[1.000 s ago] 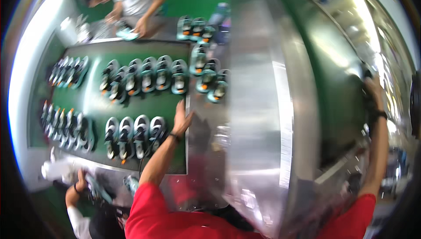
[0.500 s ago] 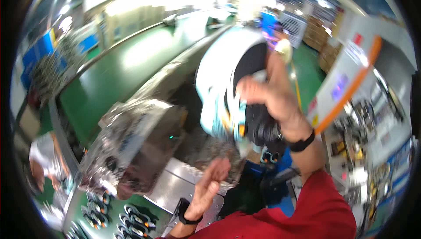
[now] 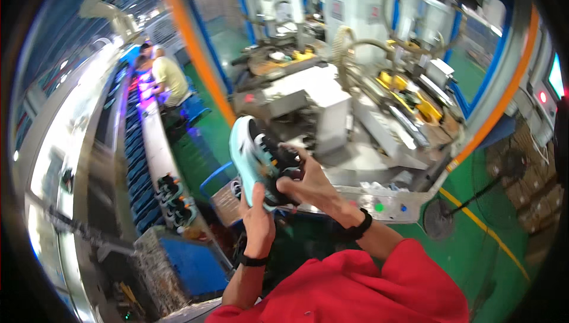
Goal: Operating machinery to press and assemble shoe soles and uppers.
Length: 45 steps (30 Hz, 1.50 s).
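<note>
In front of me a sneaker (image 3: pixel 246 150) with a pale mint sole and a black upper is tilted, its sole side turned to the left. My left hand (image 3: pixel 258 223) supports it from below, with the thumb up against the sole. From the right, my right hand (image 3: pixel 311 182) grips the black upper near the opening, fingers curled round it. Part of the upper is hidden behind the fingers. Black bands circle both wrists.
Ahead stands a large machine (image 3: pixel 332 115) with orange-edged posts and yellow fixtures. Several shoes (image 3: pixel 175 203) sit beside a conveyor (image 3: pixel 137 169) on the left. A person (image 3: pixel 170 81) in a yellow top is farther back. A floor fan (image 3: pixel 438 219) stands at right.
My view has swung right, from the long green-floored area to the machine. The sneaker is lower and farther from me; my left hand, apart from it before, now holds it too.
</note>
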Tool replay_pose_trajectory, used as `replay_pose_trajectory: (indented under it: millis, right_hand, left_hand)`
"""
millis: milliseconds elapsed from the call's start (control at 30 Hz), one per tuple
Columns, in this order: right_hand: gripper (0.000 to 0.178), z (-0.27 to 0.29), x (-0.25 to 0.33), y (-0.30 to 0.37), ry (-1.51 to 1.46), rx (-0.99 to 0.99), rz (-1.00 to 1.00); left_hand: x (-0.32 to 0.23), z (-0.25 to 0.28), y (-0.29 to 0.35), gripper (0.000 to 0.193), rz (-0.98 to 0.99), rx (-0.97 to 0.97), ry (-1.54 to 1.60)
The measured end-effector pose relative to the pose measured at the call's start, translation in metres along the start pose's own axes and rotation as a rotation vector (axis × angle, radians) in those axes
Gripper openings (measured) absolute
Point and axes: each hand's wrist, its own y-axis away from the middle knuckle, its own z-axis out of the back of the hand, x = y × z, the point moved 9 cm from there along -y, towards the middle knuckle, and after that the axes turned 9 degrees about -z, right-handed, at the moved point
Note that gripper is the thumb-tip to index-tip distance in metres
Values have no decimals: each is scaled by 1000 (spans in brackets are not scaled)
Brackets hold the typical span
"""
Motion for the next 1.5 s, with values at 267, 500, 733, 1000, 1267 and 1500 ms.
replay_pose_trajectory:
  millis: [267, 500, 733, 1000, 1267, 1500]
  right_hand:
    - [59, 328, -1, 62, 142, -819, -95]
    - [55, 426, 32, 113, 337, -1109, -11]
    - [53, 437, 47, 123, 519, -1285, -146]
    - [54, 482, 61, -76, 892, -957, -503]
    - [36, 430, -95, -268, 1286, -746, -594]
    - [59, 405, -140, -264, 1295, -814, -551]
  left_hand:
    - [25, -314, -67, 61, 184, 601, 353]
    - [121, -491, -174, 60, 100, 476, -83]
    - [210, -539, -211, 77, 291, 393, -431]
    - [171, -430, -173, 26, 846, 537, 681]
    - [95, -144, -85, 46, 782, 340, 573]
    - [86, 21, 7, 48, 743, -347, 415]
